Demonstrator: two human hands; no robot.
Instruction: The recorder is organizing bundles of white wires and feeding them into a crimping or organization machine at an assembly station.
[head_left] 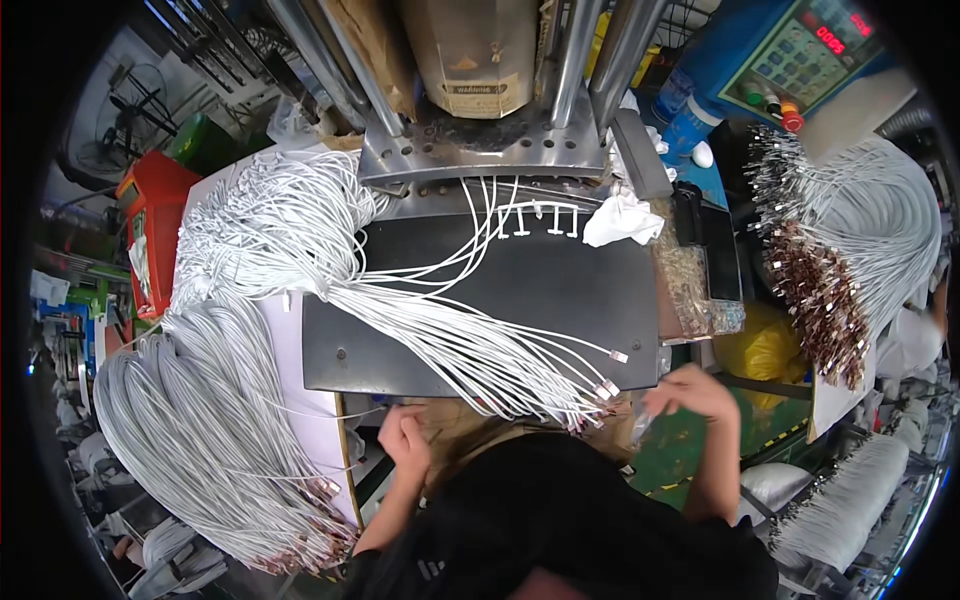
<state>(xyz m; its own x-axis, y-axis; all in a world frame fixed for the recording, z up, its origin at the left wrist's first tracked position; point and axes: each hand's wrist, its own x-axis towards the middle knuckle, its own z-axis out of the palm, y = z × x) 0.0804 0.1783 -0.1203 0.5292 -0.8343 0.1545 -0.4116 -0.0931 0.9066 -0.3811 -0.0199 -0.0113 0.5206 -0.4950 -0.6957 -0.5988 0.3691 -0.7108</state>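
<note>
A bundle of white cables lies across the dark press table, its metal-tipped connectors gathered at the front right edge. Several strands run back beneath the press, beside a small white moulded strip. My left hand is closed just off the table's front edge, close to the end of a thin cable; whatever it may hold is hidden. Beyond the front right corner, my right hand has its fingers loosely bent and apart, pointing at the table edge near the connectors. No object shows in it.
Steel columns and a press plate stand at the back. Large cable heaps fill the left side table; another coil hangs at right. A white cloth and a control panel are at back right.
</note>
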